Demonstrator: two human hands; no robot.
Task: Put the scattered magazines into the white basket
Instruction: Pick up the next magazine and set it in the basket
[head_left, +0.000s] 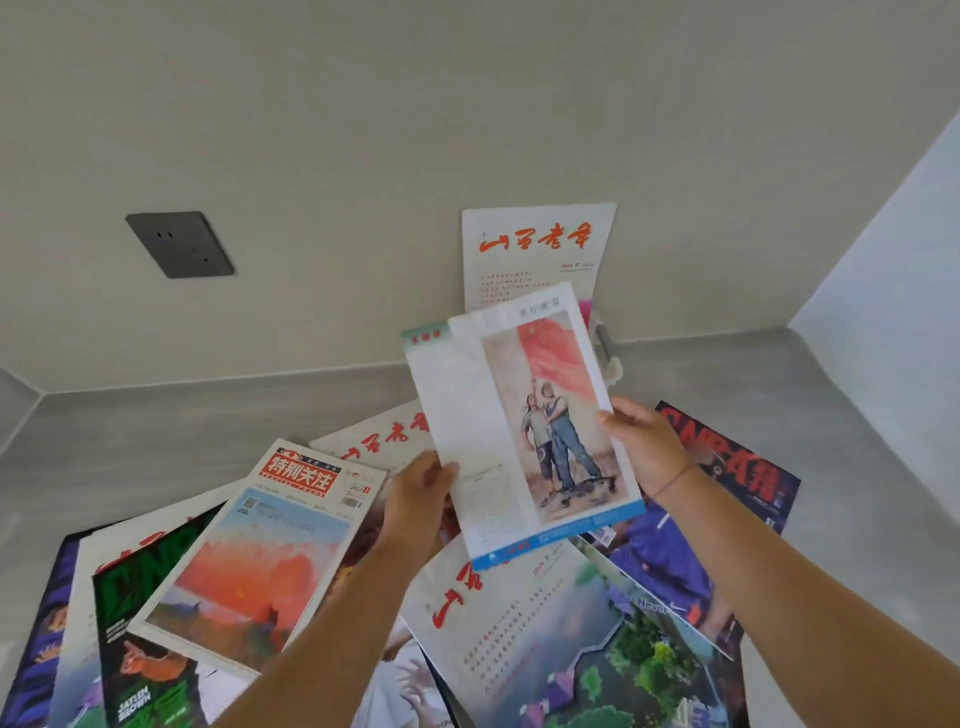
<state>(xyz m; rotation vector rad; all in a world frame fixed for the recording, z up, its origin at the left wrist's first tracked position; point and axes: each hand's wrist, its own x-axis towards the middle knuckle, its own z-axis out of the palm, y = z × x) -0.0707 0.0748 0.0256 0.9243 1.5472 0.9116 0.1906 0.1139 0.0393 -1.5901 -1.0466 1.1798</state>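
Step in hand: carrying one magazine (524, 421) up and toward the back wall, both hands on it, to drop it in with the one already standing there.
Left hand (415, 499): fingers curled round the lower left edge, thumb on the face; a pinch on the held magazine.
Right hand (649, 447): thumb over the right edge, fingers behind; also gripping the held magazine. Thin red cord on the wrist.
White basket (608, 353): mostly hidden behind the held magazine; only a pale handle or rim piece shows at its right. Exact mouth cannot be told.
Already in place: white-cover magazine (537, 249) with red script, upright against the wall, seemingly in the basket.
How to do it well (judgement): keep the sheet square between both hands, lower edge first, slide it down in front of the upright copy; limp covers will buckle if pushed from one corner.
Left to do: many. Red-masthead magazine (265, 551) on top at left, green-cover magazine (145, 644) under it, dark red-lettered magazine (737, 467) at right, landscape-cover magazine (545, 639) beneath the wrists.
In the way: the held cover blocks sight of the basket; the pile overlaps, glossy, likely to slip.
Surroundings: grey counter (182, 431); dark wall socket (179, 244), well apart.
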